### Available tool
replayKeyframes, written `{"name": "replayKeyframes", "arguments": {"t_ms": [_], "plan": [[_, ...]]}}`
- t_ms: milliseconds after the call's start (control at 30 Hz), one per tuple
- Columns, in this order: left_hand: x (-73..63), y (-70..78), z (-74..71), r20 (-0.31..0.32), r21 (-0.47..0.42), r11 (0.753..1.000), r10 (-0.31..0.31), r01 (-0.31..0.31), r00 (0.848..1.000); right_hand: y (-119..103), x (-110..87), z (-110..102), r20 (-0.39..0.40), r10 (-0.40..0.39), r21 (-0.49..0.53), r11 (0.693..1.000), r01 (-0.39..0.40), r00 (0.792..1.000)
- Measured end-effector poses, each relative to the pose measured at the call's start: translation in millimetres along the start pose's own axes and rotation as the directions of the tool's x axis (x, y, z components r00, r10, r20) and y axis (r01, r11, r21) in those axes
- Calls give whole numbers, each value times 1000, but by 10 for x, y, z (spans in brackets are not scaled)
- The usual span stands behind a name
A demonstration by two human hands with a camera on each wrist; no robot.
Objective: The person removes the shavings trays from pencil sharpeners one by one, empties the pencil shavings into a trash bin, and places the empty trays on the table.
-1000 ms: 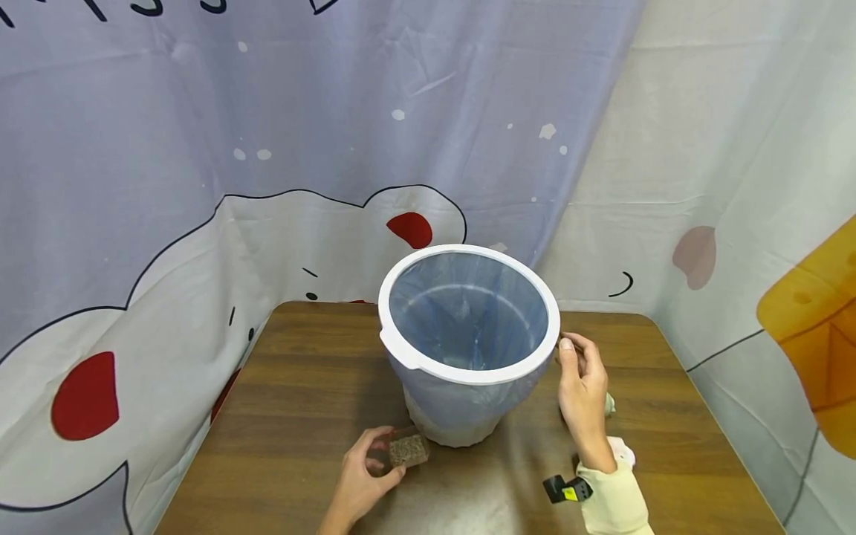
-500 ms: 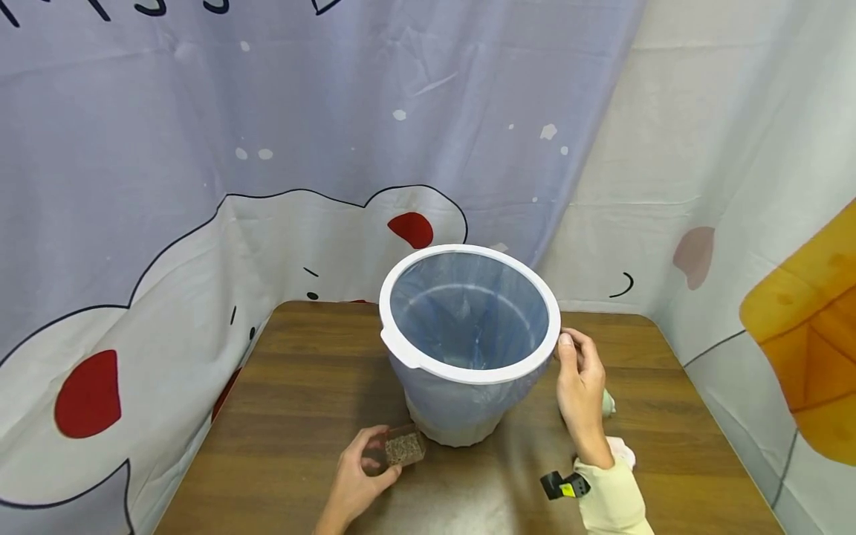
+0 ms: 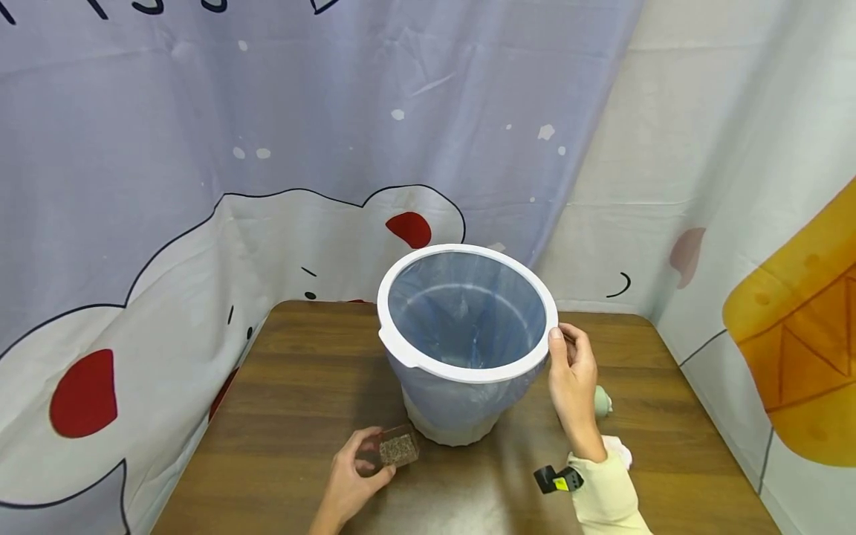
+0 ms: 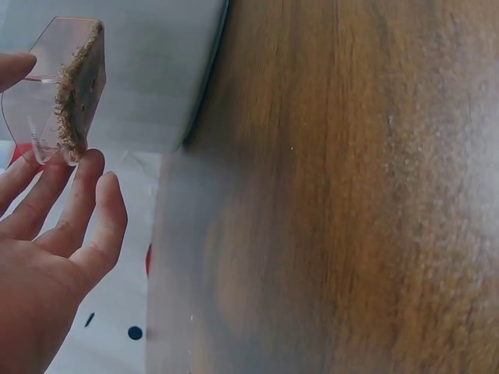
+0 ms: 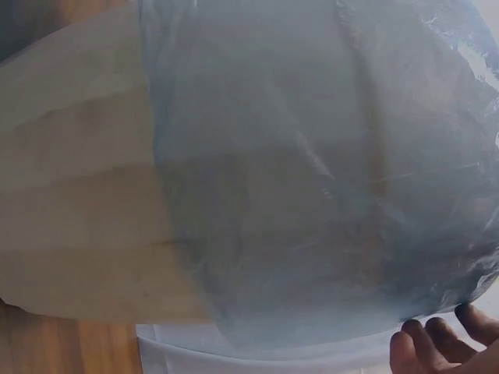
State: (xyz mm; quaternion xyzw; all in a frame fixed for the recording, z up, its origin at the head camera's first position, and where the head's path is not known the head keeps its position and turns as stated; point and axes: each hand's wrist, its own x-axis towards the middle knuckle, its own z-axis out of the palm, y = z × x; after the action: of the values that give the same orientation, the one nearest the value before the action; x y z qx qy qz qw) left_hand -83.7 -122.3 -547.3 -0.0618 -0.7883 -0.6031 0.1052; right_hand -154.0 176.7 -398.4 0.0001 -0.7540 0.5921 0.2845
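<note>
A white-rimmed trash can (image 3: 455,431), lined with a bluish see-through bag (image 3: 468,319), stands upright on the wooden table. In front of it, to its left, my left hand (image 3: 351,475) holds a small clear plastic box (image 3: 399,447) between thumb and fingers. Brown grains (image 4: 72,109) fill one side of the box in the left wrist view. My right hand (image 3: 575,383) is at the can's right side, thumb by the rim. In the right wrist view its bent fingertips (image 5: 464,312) touch the bag from outside; the thumb is hidden there.
Behind my right forearm lie a pale green object (image 3: 603,402) and a white-pink one (image 3: 618,450), both partly covered. A black strapped device (image 3: 558,479) sits on the right wrist. Printed curtains (image 3: 321,111) hang around the table's far and side edges.
My left hand has drawn slightly left with the box, away from the can. My right hand has shifted a little left, closer against the rim, baring more of the green object.
</note>
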Motion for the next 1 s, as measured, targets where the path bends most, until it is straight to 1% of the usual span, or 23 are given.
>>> {"name": "replayKeyframes", "arguments": {"t_ms": [67,100,133,267,333,400,533,633,800,1000], "plan": [[-1,11,-2,3,-4,1000,4,-4,1000,-122,-20,9,10,13,-5,1000,-13,1000],[-4,58,-9,5,-8,1000,13,-13,1000,-132,-17,13,12,17,-4,1000,-17,1000],[-4,66,-13,8,-2,1000,21,-21,1000,-139,-14,17,11,17,-6,1000,-17,1000],[-2,57,-31,11,26,998,50,-51,999,-142,4,22,6,13,-17,1000,-13,1000],[-2,45,-39,9,34,998,55,-55,998,-110,20,19,11,17,-21,1000,-17,1000],[-2,38,-46,6,30,998,46,-46,999,-48,42,15,24,30,-13,999,-30,999],[-2,38,-46,2,8,1000,12,-12,1000,114,88,31,56,59,68,996,-62,997],[-2,43,-44,-3,4,1000,1,-1,1000,180,91,63,54,67,96,993,-72,996],[-3,69,-48,-8,8,1000,-9,9,1000,248,76,101,20,65,66,996,-67,998],[-16,89,-60,-13,22,999,-29,29,999,254,42,131,13,84,64,994,-84,996]]}}
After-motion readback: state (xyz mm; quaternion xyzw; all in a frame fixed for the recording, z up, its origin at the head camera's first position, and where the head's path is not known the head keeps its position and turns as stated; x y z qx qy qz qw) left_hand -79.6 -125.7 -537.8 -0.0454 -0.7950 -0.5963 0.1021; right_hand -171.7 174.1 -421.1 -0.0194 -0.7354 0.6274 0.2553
